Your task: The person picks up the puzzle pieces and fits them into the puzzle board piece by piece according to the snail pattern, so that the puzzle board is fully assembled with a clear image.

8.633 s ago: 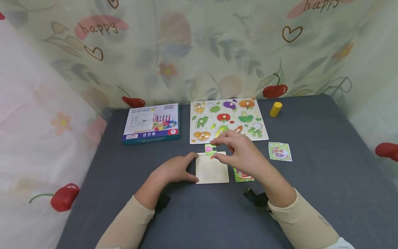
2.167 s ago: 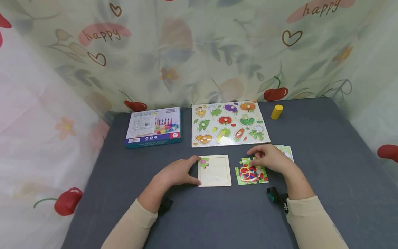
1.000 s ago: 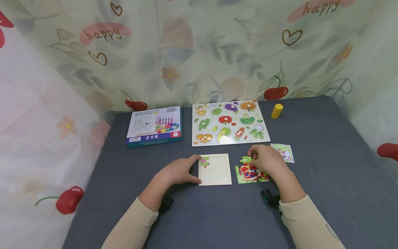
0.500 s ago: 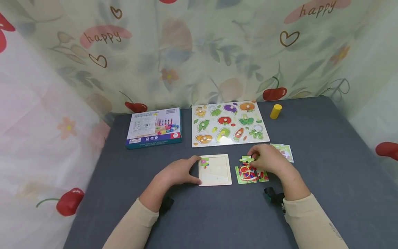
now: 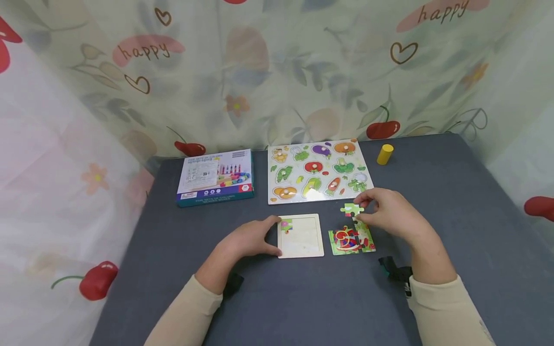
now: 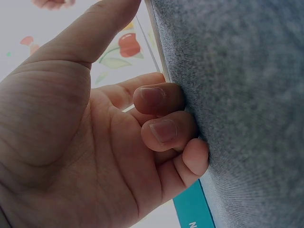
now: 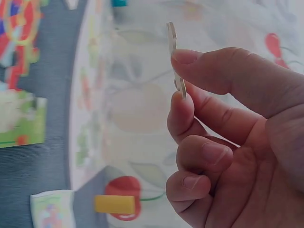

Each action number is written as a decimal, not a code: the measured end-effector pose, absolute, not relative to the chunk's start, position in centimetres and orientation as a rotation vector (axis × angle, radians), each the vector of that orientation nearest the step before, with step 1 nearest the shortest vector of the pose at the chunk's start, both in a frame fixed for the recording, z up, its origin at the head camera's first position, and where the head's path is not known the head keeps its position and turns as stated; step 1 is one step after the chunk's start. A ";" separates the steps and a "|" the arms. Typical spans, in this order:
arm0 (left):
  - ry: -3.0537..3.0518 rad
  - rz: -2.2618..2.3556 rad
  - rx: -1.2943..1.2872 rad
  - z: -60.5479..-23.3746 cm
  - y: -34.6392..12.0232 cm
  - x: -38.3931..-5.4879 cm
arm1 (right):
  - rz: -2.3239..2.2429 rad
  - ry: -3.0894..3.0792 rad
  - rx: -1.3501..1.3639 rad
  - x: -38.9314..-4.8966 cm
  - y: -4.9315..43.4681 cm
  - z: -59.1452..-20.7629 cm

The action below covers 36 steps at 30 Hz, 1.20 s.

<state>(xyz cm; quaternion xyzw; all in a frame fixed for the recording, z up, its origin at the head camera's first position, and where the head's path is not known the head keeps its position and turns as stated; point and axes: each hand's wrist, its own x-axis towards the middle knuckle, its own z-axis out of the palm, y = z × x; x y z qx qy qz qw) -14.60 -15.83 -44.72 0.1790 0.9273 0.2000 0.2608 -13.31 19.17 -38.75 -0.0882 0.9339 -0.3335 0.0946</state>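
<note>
Apparently mid-pick, the right hand [image 5: 386, 211] is pinching a green jigsaw piece [image 5: 350, 208] right of the wooden puzzle tray [image 5: 305, 240]; the left hand [image 5: 245, 238], thumb and finger spread, is gripping the tray's left edge. Insertion is probably calling for careful alignment.

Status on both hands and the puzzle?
Left hand gripping tray by left side. Right hand pinching green piece, lifted. Pink-spotted piece in tray's far-left corner. Nothing visibly blocking tray.

right grip [image 5: 391, 214] raised | green puzzle piece [image 5: 349, 208] lifted away from red pieces [image 5: 346, 241] | flower piece [image 5: 286, 225] now in wooden tray [image 5: 305, 241]
</note>
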 end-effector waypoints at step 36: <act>2.509 0.552 0.479 -44.4 -15.8 -14.6 | -1.404 2.888 -0.660 -10.4 13.6 -35.9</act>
